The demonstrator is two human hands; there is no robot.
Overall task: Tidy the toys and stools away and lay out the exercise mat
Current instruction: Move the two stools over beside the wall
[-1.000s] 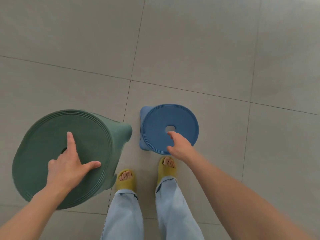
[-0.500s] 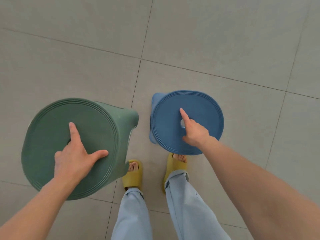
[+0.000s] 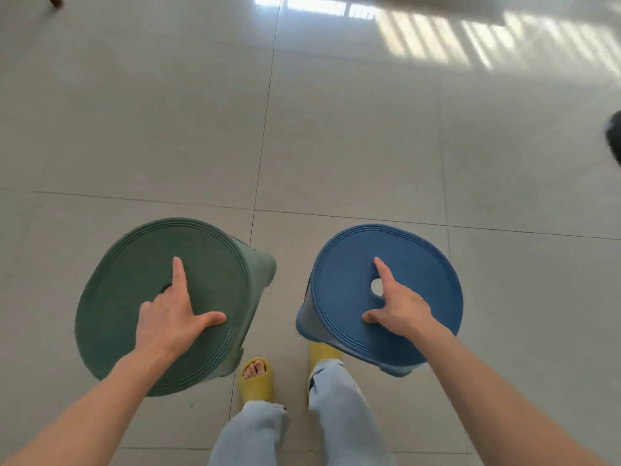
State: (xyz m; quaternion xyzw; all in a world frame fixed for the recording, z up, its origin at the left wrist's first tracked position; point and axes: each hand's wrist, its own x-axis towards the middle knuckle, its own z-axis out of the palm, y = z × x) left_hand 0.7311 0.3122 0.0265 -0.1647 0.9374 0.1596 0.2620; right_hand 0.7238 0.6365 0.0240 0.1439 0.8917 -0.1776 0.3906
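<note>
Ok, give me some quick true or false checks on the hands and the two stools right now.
1. The left hand is on the green stool. True.
2. The right hand is on a red stool. False: it is on the blue stool.
3. The blue stool is stacked on the green one. False: they are apart, side by side, with bare floor between them.
4. Each hand has fingers hooked into the hole in the middle of its stool's seat. True.
5. The person is barefoot. False: yellow slippers are on the feet.
</note>
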